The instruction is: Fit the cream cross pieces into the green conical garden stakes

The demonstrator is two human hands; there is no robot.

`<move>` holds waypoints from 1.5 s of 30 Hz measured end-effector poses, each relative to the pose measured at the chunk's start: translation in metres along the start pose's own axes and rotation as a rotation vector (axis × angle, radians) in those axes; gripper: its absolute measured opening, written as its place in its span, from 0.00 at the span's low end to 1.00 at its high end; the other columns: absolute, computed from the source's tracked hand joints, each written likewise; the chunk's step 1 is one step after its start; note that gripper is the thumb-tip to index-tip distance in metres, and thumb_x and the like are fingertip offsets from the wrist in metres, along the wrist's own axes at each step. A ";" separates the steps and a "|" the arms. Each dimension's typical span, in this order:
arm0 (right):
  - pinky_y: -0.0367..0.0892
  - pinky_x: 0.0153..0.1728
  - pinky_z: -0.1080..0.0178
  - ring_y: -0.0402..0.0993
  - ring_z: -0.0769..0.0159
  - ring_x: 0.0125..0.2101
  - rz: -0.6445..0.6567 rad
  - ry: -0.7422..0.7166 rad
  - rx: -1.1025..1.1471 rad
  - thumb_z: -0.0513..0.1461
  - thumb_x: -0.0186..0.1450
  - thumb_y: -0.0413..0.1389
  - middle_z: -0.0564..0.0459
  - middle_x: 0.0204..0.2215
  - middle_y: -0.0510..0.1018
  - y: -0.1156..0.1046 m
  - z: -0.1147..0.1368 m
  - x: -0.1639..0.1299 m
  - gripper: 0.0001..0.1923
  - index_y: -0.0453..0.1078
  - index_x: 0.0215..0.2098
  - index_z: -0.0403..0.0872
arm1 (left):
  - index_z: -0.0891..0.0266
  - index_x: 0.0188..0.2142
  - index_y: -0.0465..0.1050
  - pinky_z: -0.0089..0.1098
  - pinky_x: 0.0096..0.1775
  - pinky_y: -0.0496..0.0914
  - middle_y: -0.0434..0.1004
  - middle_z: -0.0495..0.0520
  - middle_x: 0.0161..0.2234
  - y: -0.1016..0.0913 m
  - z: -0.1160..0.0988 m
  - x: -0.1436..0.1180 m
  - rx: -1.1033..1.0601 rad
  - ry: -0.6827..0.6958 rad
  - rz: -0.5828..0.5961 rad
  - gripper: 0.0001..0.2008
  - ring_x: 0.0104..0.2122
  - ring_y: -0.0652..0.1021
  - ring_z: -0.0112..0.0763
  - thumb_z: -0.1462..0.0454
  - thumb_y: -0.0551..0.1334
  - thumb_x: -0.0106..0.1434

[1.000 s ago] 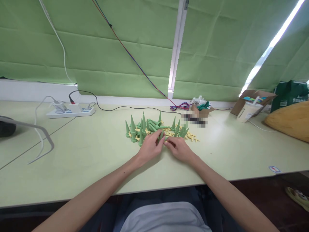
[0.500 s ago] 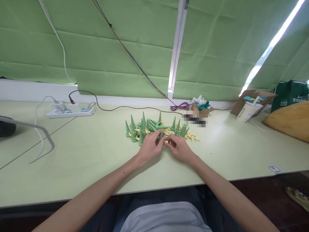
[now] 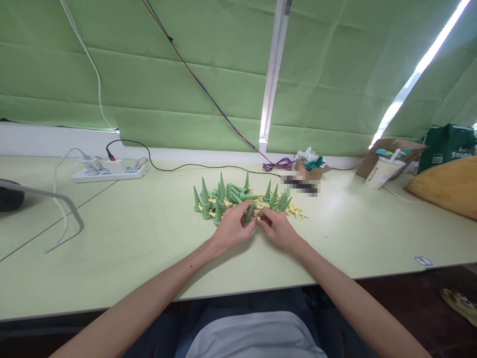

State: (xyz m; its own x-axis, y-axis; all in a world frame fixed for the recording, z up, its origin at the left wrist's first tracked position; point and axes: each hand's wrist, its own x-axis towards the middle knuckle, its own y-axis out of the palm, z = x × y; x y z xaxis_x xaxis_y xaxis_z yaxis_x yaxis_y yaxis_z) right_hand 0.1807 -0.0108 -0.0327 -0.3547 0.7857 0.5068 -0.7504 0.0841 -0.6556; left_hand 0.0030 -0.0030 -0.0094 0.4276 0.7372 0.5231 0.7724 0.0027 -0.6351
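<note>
Head view shows you seated at a wide pale-green table, with a pleated green fabric backdrop hanging behind it. At the far right edge lies a bulky mustard-yellow cushion, and beside it a dark green bag. An open brown cardboard box stands near them — something small and coloured shows inside, too small to name — and a white paper cup with a straw leans in front of it. A smaller cardboard box near the middle holds crinkled clear plastic and a dark green bundle. At the left rear sits a white power strip with cables plugged in.

In the middle of the table is a heap of green plastic cone-shaped spikes mixed with small yellow plastic pieces; several spikes stand upright. Your left hand is closed around one green spike, tilted, at the near edge of the heap. Your right hand pinches at the spike's lower end — its fingertips are closed there, though what they grip is too small to tell.
</note>
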 end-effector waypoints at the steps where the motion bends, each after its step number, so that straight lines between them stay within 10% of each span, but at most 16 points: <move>1: 0.57 0.28 0.66 0.65 0.68 0.23 0.003 0.002 -0.003 0.36 0.67 0.50 0.56 0.23 0.71 0.000 0.000 0.000 0.06 0.63 0.31 0.47 | 0.62 0.38 0.67 0.26 0.26 0.62 0.69 0.46 0.25 0.000 0.000 0.000 0.001 0.001 0.002 0.05 0.20 0.66 0.22 0.65 0.57 0.61; 45: 0.54 0.24 0.67 0.62 0.70 0.19 -0.002 0.038 -0.092 0.41 0.68 0.51 0.56 0.20 0.70 0.002 0.000 -0.001 0.14 0.58 0.25 0.48 | 0.61 0.37 0.68 0.26 0.29 0.63 0.72 0.52 0.35 -0.003 0.000 0.000 -0.061 0.157 0.075 0.08 0.30 0.70 0.27 0.72 0.53 0.62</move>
State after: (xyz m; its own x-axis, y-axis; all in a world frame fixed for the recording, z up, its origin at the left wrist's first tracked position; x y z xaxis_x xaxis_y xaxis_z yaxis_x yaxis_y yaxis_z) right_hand 0.1798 -0.0115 -0.0346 -0.3305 0.8083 0.4873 -0.6958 0.1402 -0.7044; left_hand 0.0006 -0.0024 -0.0076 0.5496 0.6192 0.5608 0.7607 -0.0933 -0.6424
